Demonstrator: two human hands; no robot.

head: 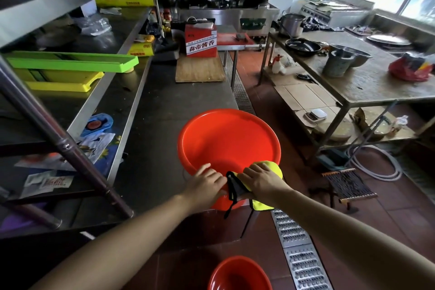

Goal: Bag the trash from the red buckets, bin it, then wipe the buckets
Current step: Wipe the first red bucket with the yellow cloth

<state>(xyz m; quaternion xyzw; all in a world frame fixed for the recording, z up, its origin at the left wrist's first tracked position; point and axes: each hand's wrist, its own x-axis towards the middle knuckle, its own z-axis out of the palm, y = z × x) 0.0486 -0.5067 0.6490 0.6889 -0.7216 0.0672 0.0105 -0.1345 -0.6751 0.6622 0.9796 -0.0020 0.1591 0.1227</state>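
Step in hand: the wiping of the red buckets is judged to be under way, since no trash is seen in either of the 2 buckets.
Upper bucket: a red bucket (229, 141) is stood on the steel counter (164, 110), at its near corner, with the near rim directly under both hands.
Left hand: the left hand (207, 182) is laid on the near rim, fingers bent over the edge; it is judged to be steadying the bucket, though a firm grip cannot be confirmed.
Right hand: the right hand (261, 180) is pressed down on a yellow cloth (274, 169), fingers curled over it, just to the right of the left hand.
Cloth: the cloth is draped over the rim, part inside and part hanging outside below the hand; its black edging and a loose strap (231, 192) are seen between the 2 hands.
Lower bucket: a 2nd red bucket (237, 275) is stood on the tiled floor, well below the hands.
Doing it well: the rim should be held steady by the left hand, because the bucket sits near the counter edge and could be pushed off by sideways wiping.
Stroke: the cloth is best bunched flat under the palm and drawn around the inner wall in 1 sweep, the dangling strap being kept clear.
Remaining: the floor bucket is judged not yet wiped.
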